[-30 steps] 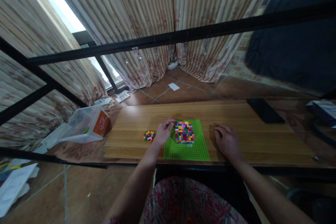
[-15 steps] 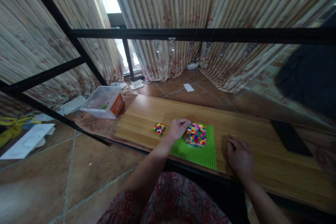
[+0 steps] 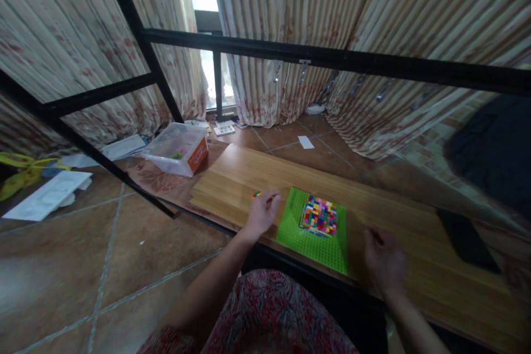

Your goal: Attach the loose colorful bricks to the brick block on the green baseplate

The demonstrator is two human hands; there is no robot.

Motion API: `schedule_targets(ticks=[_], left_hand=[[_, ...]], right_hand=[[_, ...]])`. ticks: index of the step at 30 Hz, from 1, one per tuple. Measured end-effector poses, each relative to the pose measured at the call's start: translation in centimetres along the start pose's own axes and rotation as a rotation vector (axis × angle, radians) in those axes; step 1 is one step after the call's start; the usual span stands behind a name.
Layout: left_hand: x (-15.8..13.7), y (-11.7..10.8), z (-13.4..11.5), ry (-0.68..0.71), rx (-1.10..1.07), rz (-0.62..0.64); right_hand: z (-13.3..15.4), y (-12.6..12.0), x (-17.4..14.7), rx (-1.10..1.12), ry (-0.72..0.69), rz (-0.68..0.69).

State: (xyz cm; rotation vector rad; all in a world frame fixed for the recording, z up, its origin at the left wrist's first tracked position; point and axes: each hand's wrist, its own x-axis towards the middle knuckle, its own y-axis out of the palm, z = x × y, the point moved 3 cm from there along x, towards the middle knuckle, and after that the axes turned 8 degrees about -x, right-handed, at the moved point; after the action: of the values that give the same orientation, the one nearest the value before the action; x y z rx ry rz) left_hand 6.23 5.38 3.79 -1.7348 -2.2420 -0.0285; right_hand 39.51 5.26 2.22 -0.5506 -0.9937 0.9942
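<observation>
A thick square block of small multicoloured building bricks (image 3: 319, 215) stands on a green studded baseplate (image 3: 313, 251). My left hand (image 3: 262, 214) is just left of the baseplate, apart from it, with fingers bent and a gap between thumb and forefinger; nothing shows in it. Behind that hand, a few loose bricks (image 3: 256, 194) peek out; the rest of their pile is hidden. To the right of the baseplate, my right hand (image 3: 386, 261) is over the wooden board, fingers curled in and somewhat blurred. What it may hold is hidden.
The long wooden board (image 3: 232, 177) carries a dark flat slab (image 3: 468, 239) at its right end. Beyond the left end sits a clear plastic bin (image 3: 176, 149) with an orange label. A black metal frame (image 3: 249, 47) crosses ahead, before striped curtains (image 3: 282, 5).
My left hand has left the edge of the brick block and moved left to the loose bricks, covering most of them. My right hand stays beside the baseplate. The view has shifted slightly.
</observation>
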Motion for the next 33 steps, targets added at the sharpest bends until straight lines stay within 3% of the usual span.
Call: schedule_targets(ticks=[2,5,7,11,14,17,24,28,33], left_hand=[[-0.2,-3.5,1.1,-0.028,0.099,-0.132],[-0.2,-7.3,2.7,-0.003,0.314,-0.264],[-0.2,-8.2,3.6,0.043,0.451,-0.273],[-0.3,-7.8,4.2,0.140,0.614,-0.177],[-0.3,-7.5,4.2,0.150,0.664,-0.155],[-0.3,-7.5,4.2,0.160,0.682,-0.158],[-0.2,-7.7,4.0,0.203,0.701,-0.164],[-0.2,-7.7,4.0,0.214,0.716,-0.167],[-0.2,-7.8,4.1,0.235,0.730,-0.165]], right_hand=[[4.9,-0.5,-1.1,0.139,-0.031,0.049],[13.3,0.7,-3.3,0.355,-0.205,0.314],[17.6,2.5,-4.6,0.393,-0.277,0.468],[21.8,6.9,-5.4,0.174,-0.261,0.529],[23.0,8.9,-5.0,-0.059,-0.223,0.568],[23.7,9.5,-4.6,-0.193,-0.204,0.580],[23.7,10.2,-4.5,-0.227,-0.218,0.577],[23.2,9.7,-4.7,-0.108,-0.227,0.551],[21.3,5.9,-5.2,0.354,-0.153,0.471]])
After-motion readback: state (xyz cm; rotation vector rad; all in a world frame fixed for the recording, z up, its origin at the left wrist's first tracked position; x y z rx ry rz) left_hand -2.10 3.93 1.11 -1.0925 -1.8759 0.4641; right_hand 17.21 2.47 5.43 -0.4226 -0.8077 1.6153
